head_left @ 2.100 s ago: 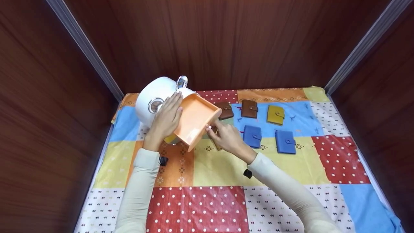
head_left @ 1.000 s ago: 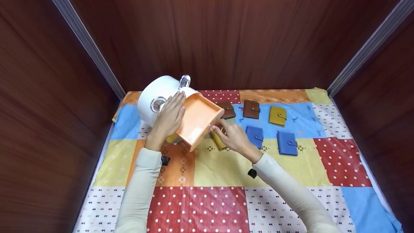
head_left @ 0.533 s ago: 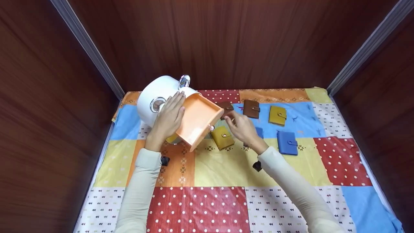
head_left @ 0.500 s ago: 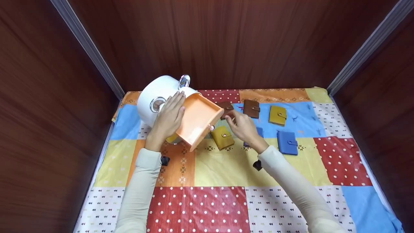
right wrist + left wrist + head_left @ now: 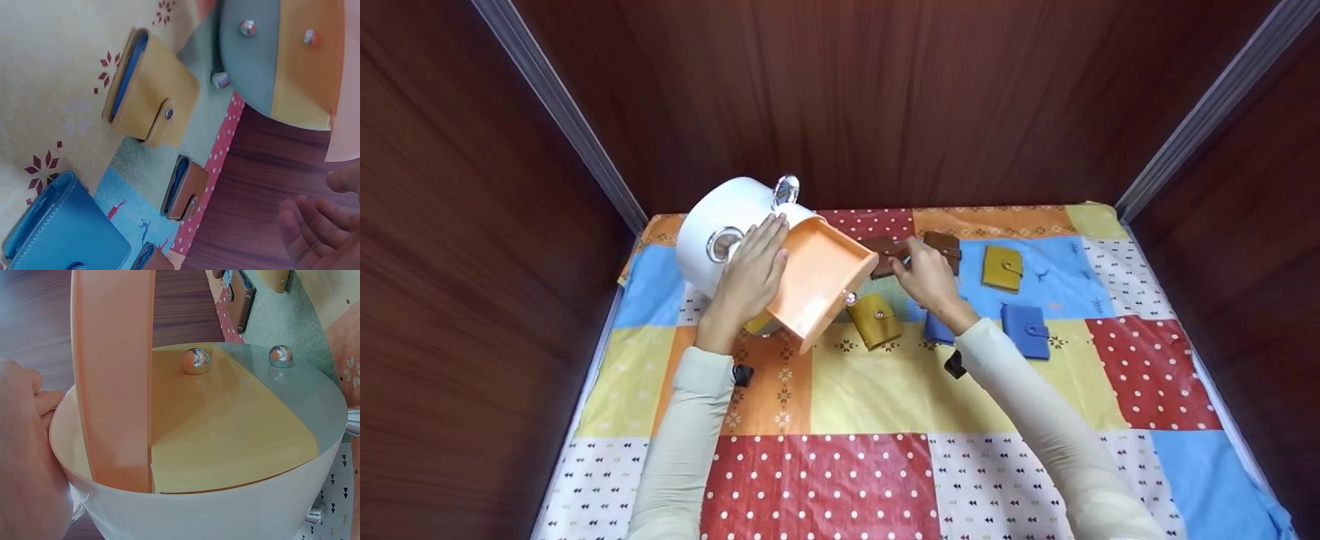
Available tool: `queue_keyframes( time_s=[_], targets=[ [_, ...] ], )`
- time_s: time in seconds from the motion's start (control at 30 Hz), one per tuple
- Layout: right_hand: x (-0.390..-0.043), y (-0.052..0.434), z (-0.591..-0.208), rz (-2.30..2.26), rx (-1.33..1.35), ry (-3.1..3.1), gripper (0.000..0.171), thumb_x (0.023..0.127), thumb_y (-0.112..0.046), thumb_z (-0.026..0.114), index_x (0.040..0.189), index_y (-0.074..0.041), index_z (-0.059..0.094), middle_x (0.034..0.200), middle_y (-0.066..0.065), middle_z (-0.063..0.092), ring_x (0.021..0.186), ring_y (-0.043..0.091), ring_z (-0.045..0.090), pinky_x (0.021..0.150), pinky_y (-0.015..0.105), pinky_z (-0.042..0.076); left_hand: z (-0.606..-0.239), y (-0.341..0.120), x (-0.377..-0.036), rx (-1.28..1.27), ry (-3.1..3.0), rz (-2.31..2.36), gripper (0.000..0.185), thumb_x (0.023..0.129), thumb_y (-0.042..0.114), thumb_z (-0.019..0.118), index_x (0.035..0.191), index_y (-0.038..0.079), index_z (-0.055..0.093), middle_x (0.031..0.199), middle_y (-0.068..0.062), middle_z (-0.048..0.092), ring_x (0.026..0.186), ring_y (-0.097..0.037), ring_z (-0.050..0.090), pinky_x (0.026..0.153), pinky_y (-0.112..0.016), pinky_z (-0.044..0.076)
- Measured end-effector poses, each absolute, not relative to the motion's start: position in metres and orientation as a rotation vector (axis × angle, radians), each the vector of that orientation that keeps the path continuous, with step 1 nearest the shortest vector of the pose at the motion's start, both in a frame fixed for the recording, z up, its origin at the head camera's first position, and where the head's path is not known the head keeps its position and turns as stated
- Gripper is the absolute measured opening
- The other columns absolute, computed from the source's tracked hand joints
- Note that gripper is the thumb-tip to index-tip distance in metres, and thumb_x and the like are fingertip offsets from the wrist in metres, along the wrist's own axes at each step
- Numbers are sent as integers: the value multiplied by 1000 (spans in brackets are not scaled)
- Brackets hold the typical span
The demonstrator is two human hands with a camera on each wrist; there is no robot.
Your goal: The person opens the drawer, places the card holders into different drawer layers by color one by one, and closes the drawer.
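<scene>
Since the earlier frames the right hand has moved away from the mustard wallet and up toward the far row; that wallet is now lying alone on the cloth just below the orange drawer. From the head view the right hand is reaching at the dark brown wallet, its fingertips touching or just beside it; whether they are pinching it cannot be told. From the right wrist view the fingers are showing loosely curved with nothing between them.

The left hand is lying flat, fingers straight and together, pressing on the side of the white round box and the edge of the pulled-out orange drawer. From the left wrist view the drawer is standing out from the box, with two silver knobs showing on the fronts beneath it.

Other wallets are resting on the patchwork cloth: a second brown wallet just beside the right hand, a yellow wallet further right, a blue wallet near the wrist, and another blue wallet partly hidden under the forearm. Dark wooden walls are enclosing the surface on three sides
</scene>
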State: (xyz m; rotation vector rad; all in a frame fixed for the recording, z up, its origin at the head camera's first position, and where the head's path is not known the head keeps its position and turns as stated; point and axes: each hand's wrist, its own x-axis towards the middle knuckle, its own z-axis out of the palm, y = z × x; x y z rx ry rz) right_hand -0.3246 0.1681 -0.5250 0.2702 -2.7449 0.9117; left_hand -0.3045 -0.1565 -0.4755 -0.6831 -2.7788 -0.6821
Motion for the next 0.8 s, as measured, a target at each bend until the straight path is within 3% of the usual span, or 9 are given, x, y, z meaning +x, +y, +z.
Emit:
queue_keyframes(
  time_s=[0.2, 0.5, 0.8],
  targets=[
    [-337, 167, -528, 943, 250, -2741, 22, 105, -20, 66, 119, -3, 68, 112, 16, 75, 88, 32, 73, 74, 49, 60, -476, -157, -304, -689, -2775, -676, 55, 117, 30, 31, 167, 6, 32, 177, -7, 28, 167, -26, 20, 139, -42, 9],
    [-357, 166, -534, 927, 170, -2782, 34, 105, -20, 66, 131, 2, 64, 124, 24, 71, 110, 41, 72, 90, 56, 61, -477, -157, -305, -682, -2776, -682, 55, 117, 29, 32, 166, 6, 33, 177, -7, 27, 167, -26, 20, 139, -42, 9],
    [-371, 169, -540, 929, 67, -2801, 29, 104, -20, 65, 122, 3, 67, 117, 23, 72, 108, 42, 71, 92, 58, 59, -478, -156, -304, -687, -2763, -682, 54, 117, 27, 34, 166, 6, 33, 176, -8, 28, 166, -27, 21, 139, -43, 10]
  ],
)
